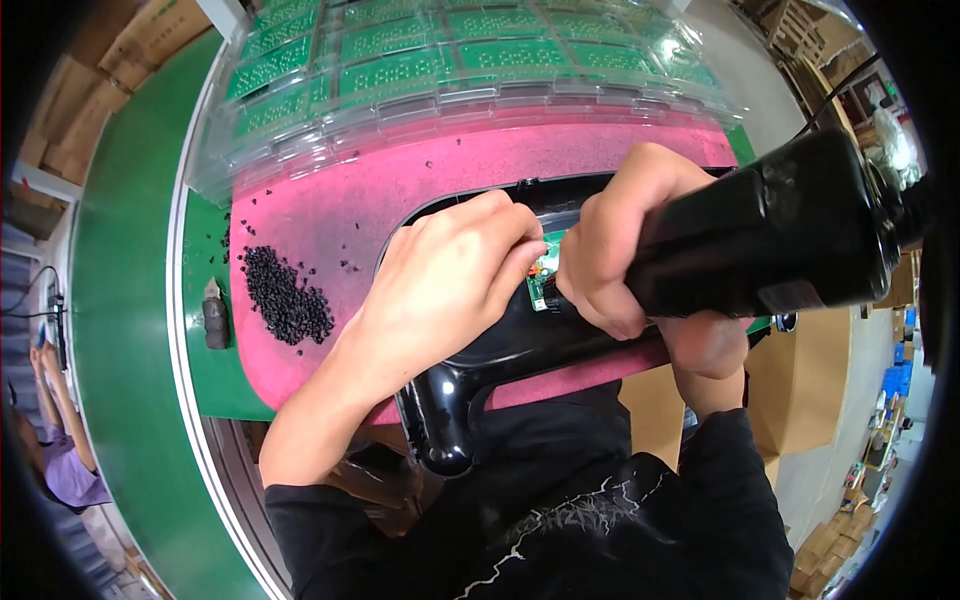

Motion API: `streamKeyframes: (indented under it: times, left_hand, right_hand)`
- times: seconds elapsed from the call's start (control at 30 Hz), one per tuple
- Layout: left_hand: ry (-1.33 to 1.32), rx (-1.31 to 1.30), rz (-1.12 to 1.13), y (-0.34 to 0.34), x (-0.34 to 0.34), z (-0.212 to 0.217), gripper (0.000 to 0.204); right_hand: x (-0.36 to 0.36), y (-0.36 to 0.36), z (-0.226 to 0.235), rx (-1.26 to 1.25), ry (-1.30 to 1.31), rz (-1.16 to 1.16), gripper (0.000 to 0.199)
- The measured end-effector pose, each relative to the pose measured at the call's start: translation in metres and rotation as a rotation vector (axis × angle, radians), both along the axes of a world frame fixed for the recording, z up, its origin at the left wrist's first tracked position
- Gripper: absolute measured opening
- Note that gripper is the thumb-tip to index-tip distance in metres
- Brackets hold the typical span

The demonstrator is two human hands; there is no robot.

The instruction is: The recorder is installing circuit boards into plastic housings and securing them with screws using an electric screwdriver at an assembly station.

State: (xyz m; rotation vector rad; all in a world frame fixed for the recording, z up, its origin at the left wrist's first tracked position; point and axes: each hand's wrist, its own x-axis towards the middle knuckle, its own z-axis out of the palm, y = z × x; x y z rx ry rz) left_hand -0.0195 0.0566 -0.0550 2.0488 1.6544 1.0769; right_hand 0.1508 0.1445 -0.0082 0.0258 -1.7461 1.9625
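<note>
Screwdriver (770, 235) in right hand (625, 245), lying left-right, tip leftward

A glossy black plastic housing (500, 345) rests on a matt pink foam mat (330, 215); beyond the mat, clear shiny plastic trays (440, 95); right, a smooth black power screwdriver (770, 230).

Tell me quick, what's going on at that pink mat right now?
Right hand grips black power screwdriver. Left hand fingers press small green circuit board into black plastic housing. Loose black screws piled left, clear of work.
</note>
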Motion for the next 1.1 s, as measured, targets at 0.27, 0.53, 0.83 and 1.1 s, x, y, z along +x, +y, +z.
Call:
streamKeyframes:
  times: [0.27,0.53,0.83,1.1]
  left_hand:
    - [0.065,-0.194,-0.09,-0.002,-0.003,0.004,0.011]
    - [-0.184,-0.084,-0.197,0.005,0.001,0.005,0.013]
    - [-0.191,-0.122,-0.187,0.008,0.007,0.011,0.011]
    - [-0.07,-0.399,-0.143,0.005,0.011,0.021,0.065]
  right_hand:
    - [0.015,-0.012,0.009,-0.067,0.018,-0.259,0.053]
    - [0.03,0.03,0.003,0.056,0.428,-0.055,0.05]
    - [0.035,0.017,0.0,-0.085,0.458,-0.188,0.056]
    - [0.046,0.019,0.01,0.079,0.332,-0.325,0.053]
